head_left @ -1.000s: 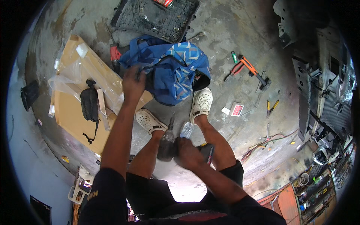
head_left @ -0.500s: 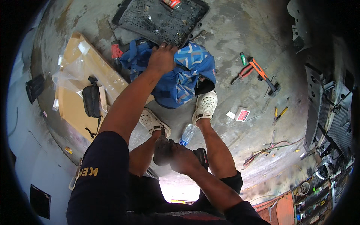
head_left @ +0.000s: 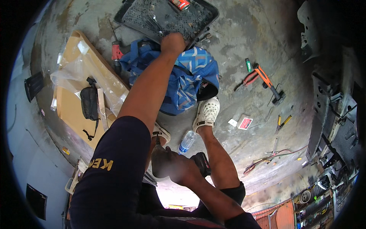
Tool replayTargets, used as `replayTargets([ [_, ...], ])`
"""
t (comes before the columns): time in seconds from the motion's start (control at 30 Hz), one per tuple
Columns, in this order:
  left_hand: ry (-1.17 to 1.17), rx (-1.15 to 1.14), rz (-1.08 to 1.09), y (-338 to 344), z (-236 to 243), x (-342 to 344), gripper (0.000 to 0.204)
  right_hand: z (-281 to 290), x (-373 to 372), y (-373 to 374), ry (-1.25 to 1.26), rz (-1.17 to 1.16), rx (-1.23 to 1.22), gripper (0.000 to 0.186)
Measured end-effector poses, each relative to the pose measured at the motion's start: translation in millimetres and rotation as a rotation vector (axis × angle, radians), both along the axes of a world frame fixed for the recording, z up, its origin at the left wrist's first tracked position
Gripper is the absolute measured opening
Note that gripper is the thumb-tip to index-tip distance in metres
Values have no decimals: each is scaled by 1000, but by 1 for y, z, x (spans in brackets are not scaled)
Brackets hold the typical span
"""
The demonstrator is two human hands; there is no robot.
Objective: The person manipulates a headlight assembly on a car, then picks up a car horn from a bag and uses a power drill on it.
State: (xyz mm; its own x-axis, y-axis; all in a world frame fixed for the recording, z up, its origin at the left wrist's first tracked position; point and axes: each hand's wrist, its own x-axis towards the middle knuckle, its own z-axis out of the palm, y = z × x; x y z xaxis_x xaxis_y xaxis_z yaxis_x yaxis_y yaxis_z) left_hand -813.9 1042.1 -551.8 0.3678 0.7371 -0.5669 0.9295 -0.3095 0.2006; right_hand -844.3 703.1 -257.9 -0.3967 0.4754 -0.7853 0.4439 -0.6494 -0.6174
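Observation:
My right hand (head_left: 184, 169) is wrapped round a cordless drill (head_left: 160, 162) held low between my knees, its bit pointing away from me. A clear water bottle (head_left: 187, 142) lies on the floor just beyond it. My left arm stretches over a blue patterned bag (head_left: 190, 82). At the near edge of a black tray (head_left: 131, 17), my left hand (head_left: 173, 42) is curled, with its fingers hidden from view. Small metal parts and a red can (head_left: 180, 4) lie in the tray. Beside the bag is a red and black power tool (head_left: 116, 53).
Cardboard (head_left: 72, 103) with plastic wrap and a black pouch (head_left: 89, 102) lies left. On the right floor are an orange-handled hammer (head_left: 267, 78), red pliers (head_left: 248, 79), a small green item (head_left: 248, 65), yellow-handled pliers (head_left: 282, 123) and a small box (head_left: 244, 122). Metal parts line the far right.
My left hand has moved farther forward, from above the bag to the tray's near edge. My right hand and the drill have shifted slightly left and nearer to me.

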Motion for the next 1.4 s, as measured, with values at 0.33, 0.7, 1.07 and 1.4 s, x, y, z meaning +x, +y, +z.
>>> replayTargets([
  [0.33,35,-141,-20,11,-28,-8,31,-3,1,-6,-56,11,83,79],
  [0.7,-997,-1008,852,40,23,-56,29,-12,-5,-1,0,-25,-17,57],
  [1.07,-1121,-1112,950,44,52,-71,27,-1,1,20,-2,-43,-65,42],
  [1.4,-1002,-884,1097,45,50,-61,43,-15,-14,-9,-52,-9,47,61],
])
